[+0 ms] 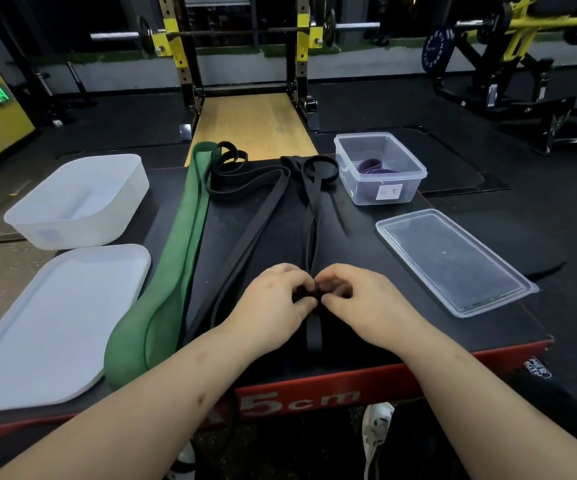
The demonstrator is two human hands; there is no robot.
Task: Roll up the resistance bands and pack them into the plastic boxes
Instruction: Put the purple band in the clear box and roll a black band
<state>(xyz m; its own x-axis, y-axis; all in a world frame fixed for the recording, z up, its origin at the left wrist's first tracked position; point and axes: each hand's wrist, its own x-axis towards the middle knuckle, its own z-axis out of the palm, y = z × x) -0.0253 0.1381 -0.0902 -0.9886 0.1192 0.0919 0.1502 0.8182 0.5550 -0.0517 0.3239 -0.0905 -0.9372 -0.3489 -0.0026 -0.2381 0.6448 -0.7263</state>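
while both hands meet at the near middle of the black-topped platform (356, 244), the step in hand looks like the very start of a roll on the thin black band (309, 237).

head view: the left hand (273, 299) has its fingers curled and pinches the band from the left. the right hand (360, 299) pinches the same spot from the right, thumb and fingertips tucked in. what sits between the fingertips is small and dark, so i cannot tell how many turns are wound. a short tail of the band lies toward the near edge below the hands. the rest runs away to a loop at the far end, just beside the clear box (418, 173).

that box, far right, holds a purple band (372, 166), and its clear lid (453, 261) lies off to the near right. on the left the white box (141, 188) stands open with the white lid (55, 323) nearer. the green band (183, 237) and the other black bands (245, 181) lie unrolled left of centre, so most of the job appears undone.

the next move, as i judge it, calls for turning the coil away from the body while keeping it tight, since the two strands cross partway along and may wind unevenly.
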